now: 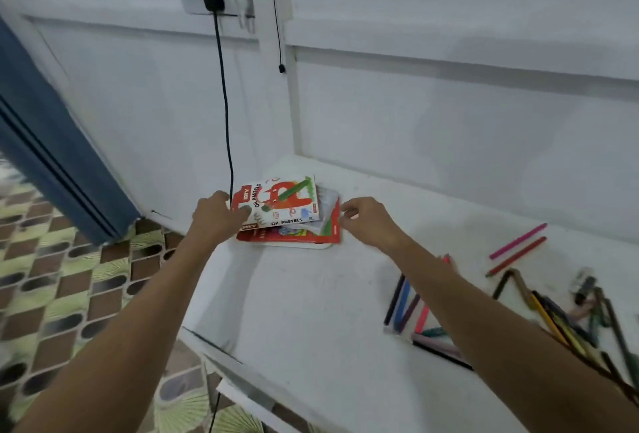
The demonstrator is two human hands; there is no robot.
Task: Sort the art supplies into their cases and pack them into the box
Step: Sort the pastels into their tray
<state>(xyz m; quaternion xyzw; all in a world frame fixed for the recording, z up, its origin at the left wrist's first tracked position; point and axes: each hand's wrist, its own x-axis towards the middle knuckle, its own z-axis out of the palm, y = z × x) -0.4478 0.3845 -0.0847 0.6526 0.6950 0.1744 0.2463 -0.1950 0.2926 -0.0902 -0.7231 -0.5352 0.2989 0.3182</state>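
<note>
The oil pastels box [281, 202] lies on top of a small stack at the far left corner of the white table [311, 311], between my two hands and close to the wall. Under it sit a clear plastic sleeve [328, 204] and a red case [294, 235], both poking out at the right and near edges. My left hand [216, 214] rests on the box's left end, fingers curled over its edge with the thumb on its printed face, so I have hold of it there. My right hand [368, 221] is at the stack's right side, fingers loosely bent, the fingertips [344, 216] touching or nearly touching the red case's right edge; I cannot tell whether they pinch it. The box lies flat, its long axis running left to right and tilted a little away from me toward the right. Well off to my right, loose coloured pencils [518, 252] and crayons [408, 308] lie scattered on the table.
</note>
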